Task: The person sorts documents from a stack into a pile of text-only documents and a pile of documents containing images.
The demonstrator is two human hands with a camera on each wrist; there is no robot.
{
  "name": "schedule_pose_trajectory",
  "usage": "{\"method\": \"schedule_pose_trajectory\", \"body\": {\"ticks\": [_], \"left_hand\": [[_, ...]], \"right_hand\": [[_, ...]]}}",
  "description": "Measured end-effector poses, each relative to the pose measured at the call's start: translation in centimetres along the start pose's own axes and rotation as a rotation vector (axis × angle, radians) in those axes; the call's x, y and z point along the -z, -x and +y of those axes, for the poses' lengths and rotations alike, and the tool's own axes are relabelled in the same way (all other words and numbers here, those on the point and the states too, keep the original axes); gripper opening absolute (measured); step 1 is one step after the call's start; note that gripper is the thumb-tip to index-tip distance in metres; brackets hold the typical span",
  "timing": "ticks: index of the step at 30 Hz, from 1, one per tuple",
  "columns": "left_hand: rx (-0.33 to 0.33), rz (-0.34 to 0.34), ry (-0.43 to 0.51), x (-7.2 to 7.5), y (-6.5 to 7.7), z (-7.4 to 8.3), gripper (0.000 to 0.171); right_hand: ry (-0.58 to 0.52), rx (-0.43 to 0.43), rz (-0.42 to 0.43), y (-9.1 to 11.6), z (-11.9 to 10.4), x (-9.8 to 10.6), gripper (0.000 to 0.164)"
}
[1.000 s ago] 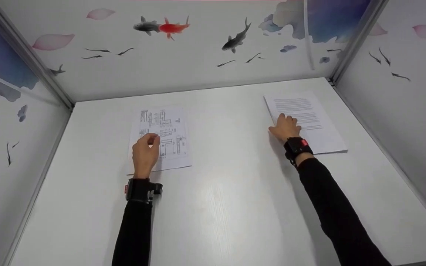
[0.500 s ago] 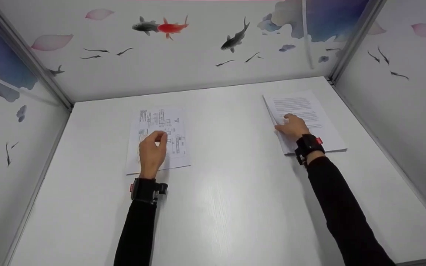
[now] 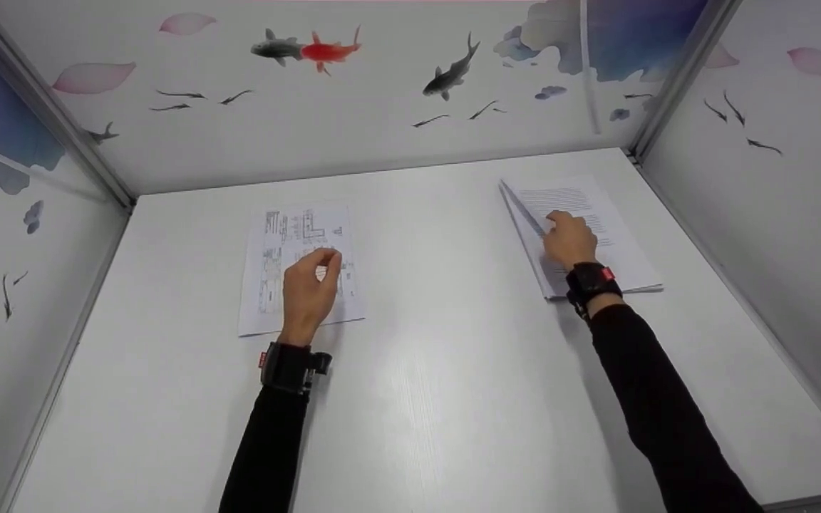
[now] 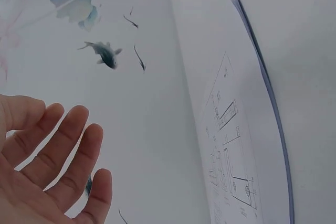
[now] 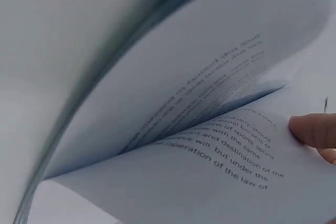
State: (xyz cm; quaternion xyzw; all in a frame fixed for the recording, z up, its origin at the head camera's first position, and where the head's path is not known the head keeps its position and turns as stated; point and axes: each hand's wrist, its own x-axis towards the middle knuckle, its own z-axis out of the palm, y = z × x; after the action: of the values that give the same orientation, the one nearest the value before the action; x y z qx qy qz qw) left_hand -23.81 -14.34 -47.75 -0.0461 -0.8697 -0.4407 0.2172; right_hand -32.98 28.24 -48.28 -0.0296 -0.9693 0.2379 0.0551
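A stack of paper with printed text (image 3: 624,263) lies at the right of the table. My right hand (image 3: 571,239) is over its left part and pinches the top sheet (image 3: 524,208), whose left side is bent up off the pages below. In the right wrist view a digit (image 5: 315,130) presses on this curved sheet (image 5: 210,182), and printed lines show on the page beneath. At the left lies a thin stack of paper with technical drawings (image 3: 257,285). My left hand (image 3: 311,292) hovers above it, fingers (image 4: 71,179) loosely bent and holding nothing.
The white table (image 3: 417,370) is bounded by a back panel (image 3: 353,121) and side panels, painted with fish and petals. Metal posts (image 3: 681,78) stand at the corners. Each wrist wears a black camera band (image 3: 289,367).
My right hand has moved from lying across the text stack to lifting the left side of its top sheet. My left hand has shifted right over the drawing.
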Motion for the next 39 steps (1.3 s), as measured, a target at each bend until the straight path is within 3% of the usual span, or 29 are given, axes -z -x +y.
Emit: {"method": "schedule_pose_trajectory", "body": {"ticks": [4, 8, 12, 16, 23, 32, 39], "left_hand": [[-0.015, 0.009, 0.002, 0.0, 0.0, 0.1, 0.021], [-0.002, 0.003, -0.002, -0.2, 0.0, 0.0, 0.022], [0.006, 0.001, -0.007, -0.3, 0.1, 0.0, 0.021], [0.017, -0.015, -0.014, -0.4, 0.0, 0.1, 0.022], [0.032, -0.031, -0.022, -0.4, 0.0, 0.0, 0.022], [0.042, -0.040, -0.017, -0.6, 0.1, -0.5, 0.020], [0.038, -0.041, -0.017, -0.6, 0.1, -0.6, 0.021]], "right_hand": [[-0.020, 0.004, 0.051, 0.1, -0.6, -0.2, 0.046], [-0.031, 0.014, 0.024, 0.2, -0.8, -0.8, 0.048], [-0.022, 0.041, -0.083, 0.2, -0.8, -1.4, 0.059], [0.016, 0.124, -0.217, 0.1, -0.7, -2.0, 0.069], [0.144, 0.193, -0.376, 0.2, -1.2, -2.4, 0.063], [0.174, 0.182, -0.341, 0.0, -1.2, -2.4, 0.046], [0.070, 0.166, -0.272, -0.6, -0.2, -2.7, 0.036]]}}
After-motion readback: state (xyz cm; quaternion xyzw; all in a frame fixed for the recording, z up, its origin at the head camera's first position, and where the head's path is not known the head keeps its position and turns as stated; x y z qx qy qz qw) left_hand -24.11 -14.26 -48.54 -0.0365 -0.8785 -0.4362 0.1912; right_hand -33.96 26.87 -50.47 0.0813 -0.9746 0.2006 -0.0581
